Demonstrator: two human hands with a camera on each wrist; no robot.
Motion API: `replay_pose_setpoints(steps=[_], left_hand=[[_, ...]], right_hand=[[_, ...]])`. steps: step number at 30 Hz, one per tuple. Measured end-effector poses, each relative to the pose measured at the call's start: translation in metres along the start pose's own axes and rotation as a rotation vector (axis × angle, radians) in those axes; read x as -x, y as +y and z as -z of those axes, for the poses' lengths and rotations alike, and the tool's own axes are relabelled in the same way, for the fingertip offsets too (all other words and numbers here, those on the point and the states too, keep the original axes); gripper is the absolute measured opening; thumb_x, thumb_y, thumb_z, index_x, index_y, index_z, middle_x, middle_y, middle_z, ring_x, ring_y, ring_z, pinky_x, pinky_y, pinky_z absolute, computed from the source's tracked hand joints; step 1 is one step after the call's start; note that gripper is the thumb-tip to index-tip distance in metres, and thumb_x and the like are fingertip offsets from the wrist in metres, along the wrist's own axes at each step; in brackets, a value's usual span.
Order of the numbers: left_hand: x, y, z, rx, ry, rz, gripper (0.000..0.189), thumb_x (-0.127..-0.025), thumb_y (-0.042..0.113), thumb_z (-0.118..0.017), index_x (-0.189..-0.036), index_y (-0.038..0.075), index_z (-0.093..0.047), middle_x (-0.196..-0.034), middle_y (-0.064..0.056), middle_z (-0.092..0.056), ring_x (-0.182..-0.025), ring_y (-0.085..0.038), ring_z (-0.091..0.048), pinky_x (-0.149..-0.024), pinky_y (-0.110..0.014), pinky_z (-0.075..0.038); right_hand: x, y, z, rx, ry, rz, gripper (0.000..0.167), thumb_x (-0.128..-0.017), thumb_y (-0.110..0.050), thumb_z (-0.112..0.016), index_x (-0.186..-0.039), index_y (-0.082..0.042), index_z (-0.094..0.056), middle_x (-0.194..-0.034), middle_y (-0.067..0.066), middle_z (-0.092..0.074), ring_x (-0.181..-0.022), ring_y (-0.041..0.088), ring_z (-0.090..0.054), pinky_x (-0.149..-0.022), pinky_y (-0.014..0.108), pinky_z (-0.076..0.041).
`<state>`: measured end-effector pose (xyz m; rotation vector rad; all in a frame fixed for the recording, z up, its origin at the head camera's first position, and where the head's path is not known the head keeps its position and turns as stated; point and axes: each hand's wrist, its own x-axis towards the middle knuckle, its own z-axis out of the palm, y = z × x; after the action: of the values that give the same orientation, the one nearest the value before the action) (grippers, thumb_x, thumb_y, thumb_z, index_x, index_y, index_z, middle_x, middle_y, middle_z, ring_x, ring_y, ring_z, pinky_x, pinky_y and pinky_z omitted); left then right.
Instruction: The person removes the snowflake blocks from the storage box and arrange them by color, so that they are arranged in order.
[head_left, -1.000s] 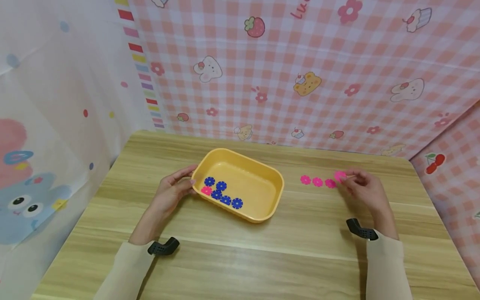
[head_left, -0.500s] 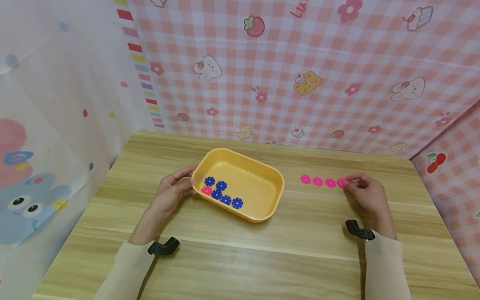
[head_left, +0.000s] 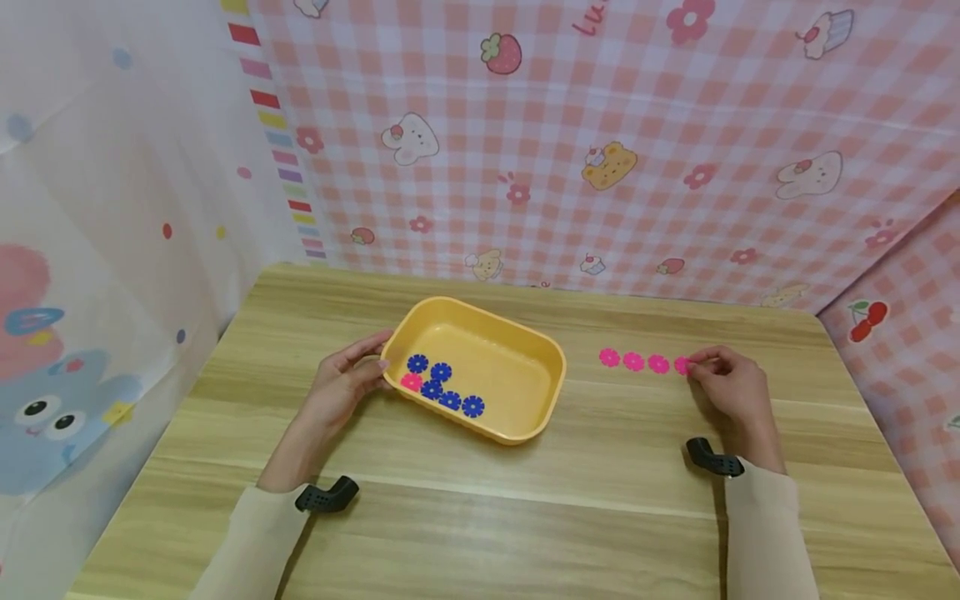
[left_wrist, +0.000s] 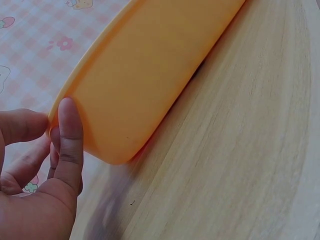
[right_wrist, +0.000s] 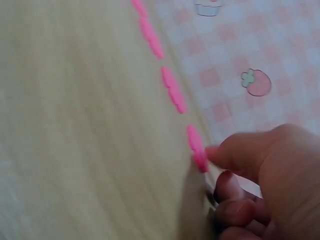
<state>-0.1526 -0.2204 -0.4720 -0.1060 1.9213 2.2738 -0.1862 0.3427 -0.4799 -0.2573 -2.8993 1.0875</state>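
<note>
A yellow plastic bin (head_left: 504, 371), rectangular with rounded corners, stands left of the table's middle. My left hand (head_left: 347, 377) pinches its left end at the rim; the left wrist view shows thumb and finger (left_wrist: 70, 120) on either side of the wall. Inside lie several blue snowflake discs (head_left: 473, 406) and one pink snowflake disc (head_left: 411, 382). To the right, pink snowflake discs (head_left: 633, 362) lie flat in a spaced row. My right hand (head_left: 731, 387), fingers bent, holds the row's rightmost pink disc (right_wrist: 195, 145) by its edge, partly covering it in the head view.
The wooden table (head_left: 465, 517) meets a pink checked cloth (head_left: 555, 125) along its back edge. A white patterned cloth (head_left: 97, 192) hangs at the left, and another checked cloth (head_left: 900, 350) at the right. Black wrist devices (head_left: 327, 495) sit by both sleeves.
My right hand has lowered the raised pink disc flat onto the table at the row's right end, and its fingers stay there. The left hand and bin have not moved.
</note>
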Motion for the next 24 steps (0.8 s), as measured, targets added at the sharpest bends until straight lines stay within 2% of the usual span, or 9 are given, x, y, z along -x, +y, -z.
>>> replay_pose_setpoints(steps=[5,10,18,24], left_hand=[[0.000,0.000,0.001,0.005,-0.011,0.001,0.053,-0.100,0.000,-0.059,-0.151,-0.001,-0.047,-0.124,-0.002,-0.060,-0.095,-0.013,-0.066,-0.079,-0.023,-0.062],[0.001,0.002,0.000,0.024,-0.017,-0.014,0.054,-0.099,-0.002,-0.059,-0.151,-0.003,-0.045,-0.120,-0.003,-0.060,-0.093,-0.013,-0.065,-0.077,-0.022,-0.062],[0.001,0.002,0.000,0.027,-0.014,-0.009,0.054,-0.099,-0.001,-0.060,-0.151,-0.003,-0.046,-0.121,-0.004,-0.060,-0.091,-0.012,-0.065,-0.077,-0.021,-0.062],[0.000,0.002,0.001,0.025,-0.006,-0.004,0.055,-0.099,0.000,-0.061,-0.151,-0.002,-0.046,-0.121,-0.002,-0.059,-0.090,-0.012,-0.065,-0.077,-0.020,-0.061]], right_hand=[[0.001,0.001,0.008,-0.102,-0.059,-0.059,0.043,-0.105,-0.042,-0.053,-0.126,-0.007,-0.064,-0.085,-0.009,-0.063,-0.073,0.005,-0.056,-0.059,0.022,-0.048],[0.000,-0.007,0.012,-0.113,-0.085,-0.071,0.050,-0.105,-0.047,-0.050,-0.133,-0.008,-0.061,-0.092,-0.002,-0.065,-0.076,0.009,-0.057,-0.060,0.024,-0.051],[0.003,-0.024,0.007,-0.167,-0.130,0.034,0.043,-0.106,-0.036,-0.054,-0.132,-0.003,-0.060,-0.097,0.006,-0.069,-0.077,0.010,-0.063,-0.060,0.025,-0.057],[0.005,-0.040,0.002,-0.145,-0.144,0.132,0.040,-0.104,-0.031,-0.059,-0.131,-0.001,-0.062,-0.106,0.019,-0.071,-0.079,0.011,-0.067,-0.063,0.024,-0.058]])
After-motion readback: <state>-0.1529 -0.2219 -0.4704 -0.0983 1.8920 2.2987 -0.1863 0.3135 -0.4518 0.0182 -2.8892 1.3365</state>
